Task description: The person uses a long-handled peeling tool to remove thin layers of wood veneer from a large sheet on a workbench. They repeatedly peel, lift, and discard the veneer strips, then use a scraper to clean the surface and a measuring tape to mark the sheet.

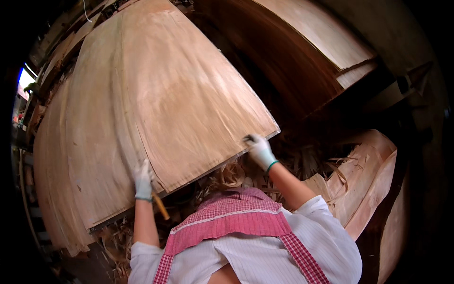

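Broad veneer sheet (pixel 194 113): pinkish tan, lying across the middle of my view, its near edge slanting up toward the right.
Second veneer sheet (pixel 92 142): left of the first, meeting it along a long, slightly wavy seam.
Left grip (pixel 143 181): I have it in a white glove by the near end of that seam, fingers pointing away over the wood and blurred; the palm looks closed on a yellow-brown stick (pixel 161 206).
Stick: sticks out below the glove, slanting down to the right past the near edge.
Right grip (pixel 259 150): white glove with a green cuff, at the near edge close to the broad sheet's right corner; a small dark thing (pixel 248 139) shows at the fingertips, and I cannot tell whether they pinch it.
Shavings (pixel 231 174): curled and loose, between the near edge and the pink checked apron (pixel 231 215).
Curved veneer piece (pixel 364 177): beyond the right forearm.
Upper right: another veneer stack (pixel 321 33), well apart from both gloves.
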The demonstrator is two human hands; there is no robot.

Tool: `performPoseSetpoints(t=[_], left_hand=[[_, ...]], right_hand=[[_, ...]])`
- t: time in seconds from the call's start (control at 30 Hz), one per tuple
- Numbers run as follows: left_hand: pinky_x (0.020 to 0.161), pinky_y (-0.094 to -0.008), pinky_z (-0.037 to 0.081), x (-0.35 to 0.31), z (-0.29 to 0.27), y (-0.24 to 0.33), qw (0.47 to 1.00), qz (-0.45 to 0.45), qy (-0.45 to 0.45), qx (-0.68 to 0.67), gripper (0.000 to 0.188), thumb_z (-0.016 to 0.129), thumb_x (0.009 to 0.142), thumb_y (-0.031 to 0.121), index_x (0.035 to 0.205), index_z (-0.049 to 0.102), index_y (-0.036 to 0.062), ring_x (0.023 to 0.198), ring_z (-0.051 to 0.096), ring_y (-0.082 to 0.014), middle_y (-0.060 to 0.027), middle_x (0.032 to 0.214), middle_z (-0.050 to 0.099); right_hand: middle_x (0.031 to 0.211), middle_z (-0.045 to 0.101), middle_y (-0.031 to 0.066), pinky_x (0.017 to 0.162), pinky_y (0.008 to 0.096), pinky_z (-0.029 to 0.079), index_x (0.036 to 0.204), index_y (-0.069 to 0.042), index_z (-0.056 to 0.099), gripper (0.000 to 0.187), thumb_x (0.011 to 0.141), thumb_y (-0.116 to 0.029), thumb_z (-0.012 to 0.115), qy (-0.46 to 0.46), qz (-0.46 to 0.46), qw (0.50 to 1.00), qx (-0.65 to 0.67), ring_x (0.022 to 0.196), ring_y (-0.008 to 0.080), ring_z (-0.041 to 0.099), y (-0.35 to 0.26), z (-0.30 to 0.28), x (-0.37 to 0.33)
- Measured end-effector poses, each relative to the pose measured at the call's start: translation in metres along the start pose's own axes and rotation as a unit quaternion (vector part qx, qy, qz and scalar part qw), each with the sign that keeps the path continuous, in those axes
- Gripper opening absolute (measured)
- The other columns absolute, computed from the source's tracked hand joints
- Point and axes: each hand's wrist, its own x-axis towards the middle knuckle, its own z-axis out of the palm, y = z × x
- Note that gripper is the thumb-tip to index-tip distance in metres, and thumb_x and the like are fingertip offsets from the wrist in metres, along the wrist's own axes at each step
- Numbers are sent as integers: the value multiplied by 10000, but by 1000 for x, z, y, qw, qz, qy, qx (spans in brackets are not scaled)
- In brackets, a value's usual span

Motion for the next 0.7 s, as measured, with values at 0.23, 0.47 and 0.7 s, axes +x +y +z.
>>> performPoseSetpoints(t=[0.23, 0.47, 0.7], left_hand=[[300, -260, 252, -40, -152, -76, 931, 55, 206, 295, 131, 508, 969, 197, 950, 475, 71, 381, 311, -66, 30, 536, 318], [788, -420, 480, -55, -188, -99, 814, 96, 281, 499, 319, 586, 904, 229, 1120, 550, -5, 861, 613, -315, -192, 961, 641], [906, -458, 442, -46, -83, -63, 790, 152, 245, 542, 426, 616, 866, 269, 1182, 537, -6, 1075, 547, -403, -249, 1192, 557]], right_hand=[[991, 671, 194, 804, 380, 480, 1137, -39, 609, 357, 841, -231, 664, 181, 70, 962, -190, 940, 332, 638, 92, -104, 63], [918, 676, 163, 724, 437, 504, 1010, -77, 611, 235, 824, -205, 675, 174, 56, 916, -359, 869, 362, 645, 59, -93, 59], [863, 647, 150, 655, 433, 478, 953, -89, 564, 148, 868, -201, 609, 189, -54, 913, -357, 795, 362, 623, 28, -90, 62]])
